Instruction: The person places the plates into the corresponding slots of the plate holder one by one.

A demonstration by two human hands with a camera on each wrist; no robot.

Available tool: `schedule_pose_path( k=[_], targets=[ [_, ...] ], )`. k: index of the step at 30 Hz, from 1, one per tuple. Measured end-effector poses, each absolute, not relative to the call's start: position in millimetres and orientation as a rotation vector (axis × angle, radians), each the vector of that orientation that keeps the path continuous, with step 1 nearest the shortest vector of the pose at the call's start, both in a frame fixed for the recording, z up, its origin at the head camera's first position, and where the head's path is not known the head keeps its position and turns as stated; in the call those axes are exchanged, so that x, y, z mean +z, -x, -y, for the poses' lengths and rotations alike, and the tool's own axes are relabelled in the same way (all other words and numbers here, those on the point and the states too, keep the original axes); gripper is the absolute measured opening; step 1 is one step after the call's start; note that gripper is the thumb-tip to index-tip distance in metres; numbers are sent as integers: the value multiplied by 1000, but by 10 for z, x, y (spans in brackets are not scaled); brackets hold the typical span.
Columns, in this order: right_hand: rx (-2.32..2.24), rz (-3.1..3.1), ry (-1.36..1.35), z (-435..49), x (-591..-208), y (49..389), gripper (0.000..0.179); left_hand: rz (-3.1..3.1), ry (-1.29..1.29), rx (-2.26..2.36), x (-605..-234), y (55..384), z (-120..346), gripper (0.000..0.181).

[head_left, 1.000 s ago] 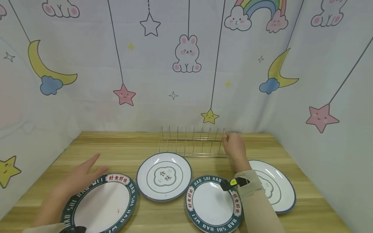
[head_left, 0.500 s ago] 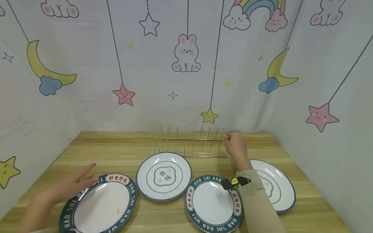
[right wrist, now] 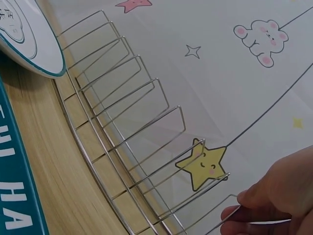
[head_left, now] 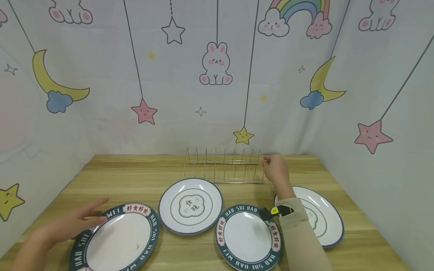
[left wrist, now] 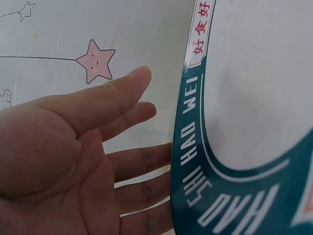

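Observation:
A wire dish rack (head_left: 237, 183) stands at the back middle of the wooden table. At its right end my right hand (head_left: 276, 171) pinches the last upright wire between thumb and fingers, plain in the right wrist view. My left hand (head_left: 68, 224) is at the left edge of a large green-rimmed plate (head_left: 118, 239), its fingers loosely extended. In the left wrist view the thumb stands apart from that plate, and the lower fingertips reach behind its green rim (left wrist: 188, 142).
A white plate with a blue edge (head_left: 191, 224) lies just in front of the rack. To its right are a smaller green-rimmed plate (head_left: 247, 237) and another blue-edged plate (head_left: 327, 222), partly covered by the right sleeve (head_left: 301, 226). A patterned cloth (head_left: 169, 75) hangs behind.
My left hand has drawn back left and down over the green-rimmed plate's edge. The right hand stays at the rack's end, shifted slightly to the right; rack and plates stay put.

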State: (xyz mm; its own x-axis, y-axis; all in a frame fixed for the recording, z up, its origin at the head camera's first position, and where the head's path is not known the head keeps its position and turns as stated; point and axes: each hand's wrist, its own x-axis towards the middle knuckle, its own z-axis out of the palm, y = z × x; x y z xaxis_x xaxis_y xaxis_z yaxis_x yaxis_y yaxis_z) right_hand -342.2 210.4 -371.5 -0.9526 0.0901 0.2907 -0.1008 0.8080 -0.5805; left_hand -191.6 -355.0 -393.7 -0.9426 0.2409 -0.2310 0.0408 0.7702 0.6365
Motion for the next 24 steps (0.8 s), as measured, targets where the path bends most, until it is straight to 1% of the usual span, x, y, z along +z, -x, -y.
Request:
schedule_pose_path(
  k=[2,9,14,24],
  targets=[
    [927,2684,-3,-2115,-3717,3421,30,-2631,-205,993,-3943,1910,3567,72],
    [992,2667,4,-2141,-3725,3434,29,-2486,-42,1110,-3970,1900,3621,68],
    [1010,2664,3,-2144,-3728,3426,30,-2469,-80,1144,-3989,1878,3680,60],
    [1004,2659,-13,-2152,-3719,3426,29,-2551,-130,1027,-4006,1914,3701,51]
  ],
)
